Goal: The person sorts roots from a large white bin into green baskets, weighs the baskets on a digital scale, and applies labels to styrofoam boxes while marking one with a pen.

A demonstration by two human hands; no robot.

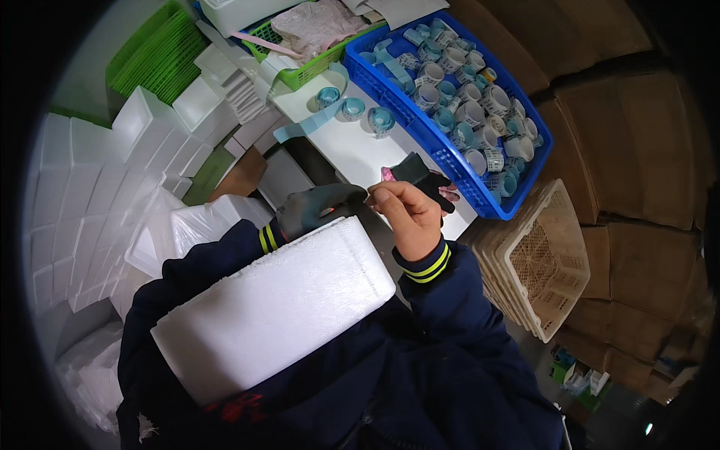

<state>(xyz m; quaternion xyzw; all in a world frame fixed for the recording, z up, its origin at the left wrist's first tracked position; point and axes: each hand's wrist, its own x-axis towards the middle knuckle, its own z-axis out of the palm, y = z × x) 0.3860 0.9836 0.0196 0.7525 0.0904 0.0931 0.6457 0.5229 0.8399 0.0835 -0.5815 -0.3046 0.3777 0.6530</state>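
A white foam box [281, 304] lies across my lap, held against my body by my left forearm. My left hand [318, 208], in a dark grey work glove, is beyond the box's far edge; its fingertips meet those of my right hand. My bare right hand [410, 214] has thumb and forefinger pinched together at the glove's fingertip; whether something small is between them cannot be told. A black and pink glove [422, 177] lies on the white table [360, 152] just past my right hand. Several rolls of pale blue labels [353, 108] stand on that table.
A blue plastic crate [419, 121] full of label rolls is at the upper right. Beige baskets [514, 270] are stacked below it, beside brown cartons [624, 152]. A green basket [315, 70], stacked green baskets [154, 56] and many white foam boxes [84, 163] occupy the upper and left side.
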